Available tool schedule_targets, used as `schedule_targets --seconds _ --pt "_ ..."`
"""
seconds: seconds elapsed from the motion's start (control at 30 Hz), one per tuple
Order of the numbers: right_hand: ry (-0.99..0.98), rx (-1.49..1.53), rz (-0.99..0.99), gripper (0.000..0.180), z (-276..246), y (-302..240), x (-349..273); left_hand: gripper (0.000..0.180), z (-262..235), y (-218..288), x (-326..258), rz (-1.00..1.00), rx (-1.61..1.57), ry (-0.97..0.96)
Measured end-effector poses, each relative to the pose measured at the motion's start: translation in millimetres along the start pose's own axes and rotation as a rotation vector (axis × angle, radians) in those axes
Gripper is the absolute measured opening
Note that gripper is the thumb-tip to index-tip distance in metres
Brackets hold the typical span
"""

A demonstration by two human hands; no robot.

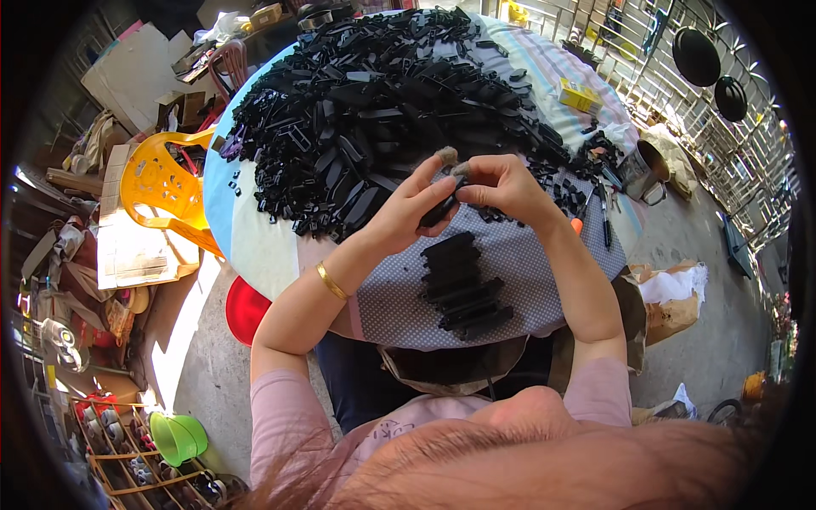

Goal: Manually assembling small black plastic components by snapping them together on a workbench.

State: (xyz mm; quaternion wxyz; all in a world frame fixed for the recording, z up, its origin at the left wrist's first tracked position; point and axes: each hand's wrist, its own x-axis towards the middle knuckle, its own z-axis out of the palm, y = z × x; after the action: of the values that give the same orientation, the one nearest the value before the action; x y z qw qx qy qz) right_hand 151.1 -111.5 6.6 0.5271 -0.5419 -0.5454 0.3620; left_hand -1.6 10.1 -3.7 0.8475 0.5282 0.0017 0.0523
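Note:
Just above the near side of the round table (382,306), my two hands meet over a black plastic part (438,212). My left hand (414,202) wraps round it from the left. My right hand (507,189) pinches at its upper end with thumb and forefinger; any small piece between those fingertips is hidden. Greyish-brown covers sit on some fingertips. Below my hands, several long black plastic parts (459,285) lie side by side in a stacked row. Beyond them spreads a big heap of loose black plastic parts (399,110), both long shells and small pieces.
On the table's right are a yellow box (580,96), a metal mug (643,172), a black pen (606,223) and an orange-tipped tool (577,226). A yellow plastic chair (161,183) and a red stool (244,310) stand left. A green bucket (178,438) is on the floor.

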Motion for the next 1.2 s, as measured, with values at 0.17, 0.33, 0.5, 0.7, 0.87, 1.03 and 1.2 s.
schedule_targets --seconds 0.17,0.33,0.5,0.7,0.87,1.03,1.2 --pt "0.091 -0.061 -0.070 0.019 1 3 1 0.050 -1 -4 3 0.062 0.158 0.095" --pt "0.493 -1.035 -0.175 0.034 -85 21 12 0.050 -2 -9 4 0.046 0.373 0.131" --pt "0.295 -1.152 0.418 0.089 -152 53 12 0.048 -2 -10 7 0.043 0.402 0.093" --pt "0.389 -1.052 0.319 0.074 -126 67 29 0.045 -8 -15 6 0.008 0.454 0.071" --pt "0.470 -1.046 0.127 0.068 -76 55 20 0.043 -4 -15 4 -0.020 0.554 0.076" --pt "0.223 -0.608 0.029 0.051 -82 50 13 0.043 -8 -14 6 -0.029 0.524 0.115" --pt "0.459 -0.800 0.032 0.029 -103 49 6 0.040 -9 -9 8 -0.062 0.513 0.165"
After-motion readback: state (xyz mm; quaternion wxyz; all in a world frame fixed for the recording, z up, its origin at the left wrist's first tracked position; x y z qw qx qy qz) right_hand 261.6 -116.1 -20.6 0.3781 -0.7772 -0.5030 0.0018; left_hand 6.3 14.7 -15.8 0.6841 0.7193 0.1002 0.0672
